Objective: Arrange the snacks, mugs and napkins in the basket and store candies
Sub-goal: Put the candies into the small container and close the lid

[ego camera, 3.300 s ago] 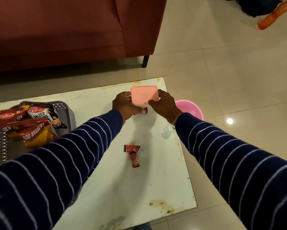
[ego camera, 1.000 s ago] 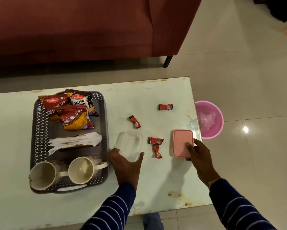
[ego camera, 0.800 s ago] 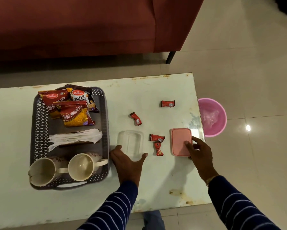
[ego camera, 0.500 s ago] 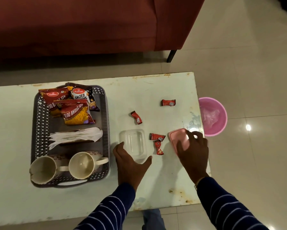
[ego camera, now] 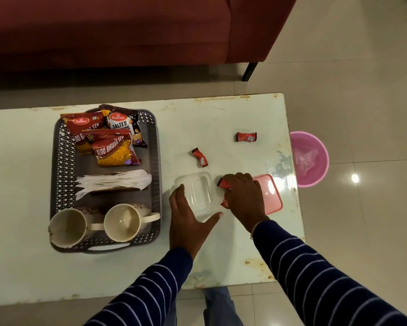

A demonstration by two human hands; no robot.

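We see both arms covered by long sleeves — dark navy knit crossed by thin pale stripes that ring each arm at even spacing. The left sleeve (ego camera: 150,288) ends at the wrist, as does the right sleeve (ego camera: 315,274), where a thin band shows at the cuff. Both hands are bare — the left hand (ego camera: 188,222) and the right hand (ego camera: 242,196) wear no gloves. Light blue trouser legs (ego camera: 217,307) show below.

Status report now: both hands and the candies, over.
Left hand steadies clear box, open, empty. Right hand closing on two candies. Two more loose. Pink lid aside.
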